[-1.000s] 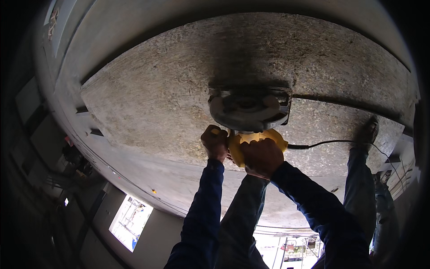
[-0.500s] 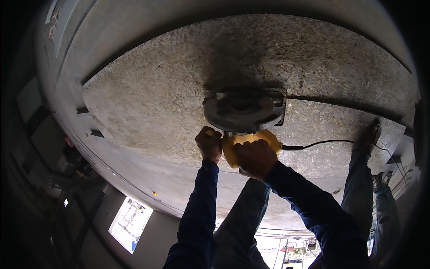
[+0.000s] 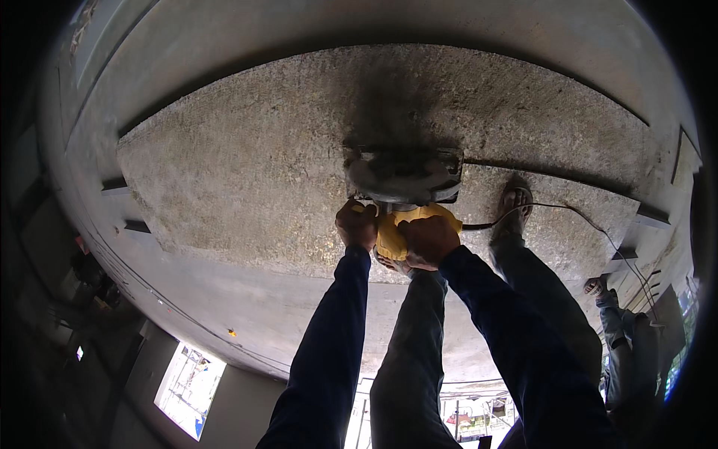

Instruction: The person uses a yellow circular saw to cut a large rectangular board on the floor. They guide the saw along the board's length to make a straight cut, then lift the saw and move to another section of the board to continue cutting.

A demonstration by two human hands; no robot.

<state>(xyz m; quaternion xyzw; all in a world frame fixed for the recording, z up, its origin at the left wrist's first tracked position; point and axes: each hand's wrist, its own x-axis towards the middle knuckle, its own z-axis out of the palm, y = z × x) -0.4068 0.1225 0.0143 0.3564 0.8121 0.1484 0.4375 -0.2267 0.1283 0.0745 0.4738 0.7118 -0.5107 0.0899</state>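
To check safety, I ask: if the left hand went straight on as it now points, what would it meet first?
Most likely the dark blade guard of the yellow-bodied circular saw, just ahead of the left hand; how much depth lies between them is unclear in this view.
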